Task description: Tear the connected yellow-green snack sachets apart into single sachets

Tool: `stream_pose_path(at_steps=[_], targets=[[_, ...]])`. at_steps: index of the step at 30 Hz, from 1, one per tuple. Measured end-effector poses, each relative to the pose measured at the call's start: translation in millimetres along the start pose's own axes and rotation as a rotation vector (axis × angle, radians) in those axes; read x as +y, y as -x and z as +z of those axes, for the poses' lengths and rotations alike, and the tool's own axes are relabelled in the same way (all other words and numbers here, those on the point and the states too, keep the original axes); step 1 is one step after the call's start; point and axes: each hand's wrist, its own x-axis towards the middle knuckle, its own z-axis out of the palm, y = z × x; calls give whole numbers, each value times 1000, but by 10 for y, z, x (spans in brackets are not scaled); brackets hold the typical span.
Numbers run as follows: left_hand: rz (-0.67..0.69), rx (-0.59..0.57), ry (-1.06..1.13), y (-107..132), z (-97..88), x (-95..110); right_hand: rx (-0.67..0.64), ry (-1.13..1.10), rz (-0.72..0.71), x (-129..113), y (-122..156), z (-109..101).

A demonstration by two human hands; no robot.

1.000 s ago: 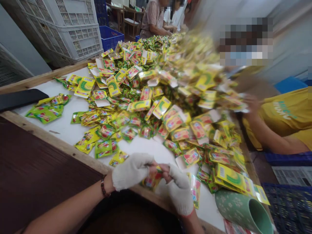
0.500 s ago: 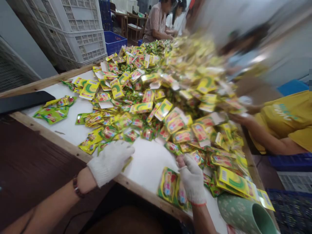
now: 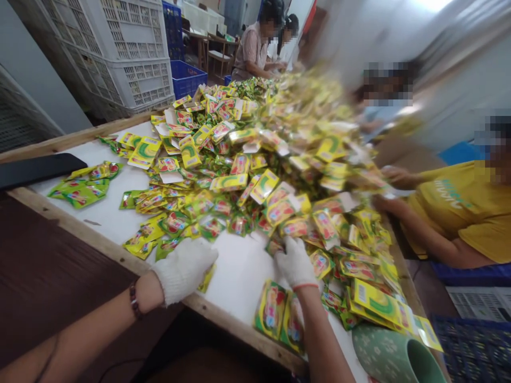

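Observation:
A big heap of yellow-green sachets (image 3: 263, 159) covers the white tabletop (image 3: 239, 266). My left hand (image 3: 186, 268), in a white glove, sits at the near wooden edge with its fingers curled over a sachet (image 3: 206, 277) that peeks out beneath them. My right hand (image 3: 294, 263), also gloved, reaches into the near side of the heap, fingers stretched flat onto the sachets there. A small stack of sachets (image 3: 279, 314) lies on the table under my right forearm.
A green mug (image 3: 393, 354) lies on its side at the near right corner. A black phone (image 3: 35, 169) rests on the left edge. A person in a yellow shirt (image 3: 459, 213) works at the right; others sit at the far end. White crates (image 3: 131, 58) stand behind.
My hands have parted from a joined grip. The right hand set a stack of sachets down near the edge, then moved forward into the heap. The left hand stayed at the edge.

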Motion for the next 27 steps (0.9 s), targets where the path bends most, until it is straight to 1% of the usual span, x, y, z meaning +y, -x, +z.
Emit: stream_pose_path(at_steps=[3,5,7,9,10,12,15,17,19,20,23,27], targets=[[47,11,56,-18,0,-12,-16,-15,-44,-12,50,-35],[58,3,130,-14,16,-11,-1,-104,-77,-36,112,-62],[13,-38,227,1,42,-8,-24,-338,-59,-75,190,-93],[-64,-70,347,13,59,-6,-128,-642,7,-136,278,-124],[-102,-62,418,13,63,-6,-198,-773,37,-175,323,-137],[-168,18,578,-11,69,-3,-326,-965,61,-268,407,-149],[-201,167,900,-95,117,35,-447,-1131,52,-416,502,-120],[-177,181,1192,-157,193,96,-498,-1148,53,-491,532,-81],[-145,136,1457,-199,285,175,-510,-1089,78,-529,537,-48],[-136,113,1548,-208,328,216,-501,-1050,96,-533,533,-40],[-125,84,1659,-200,398,311,-458,-980,127,-507,513,-53],[-76,96,1745,-186,363,366,-448,-924,117,-456,497,-96]])
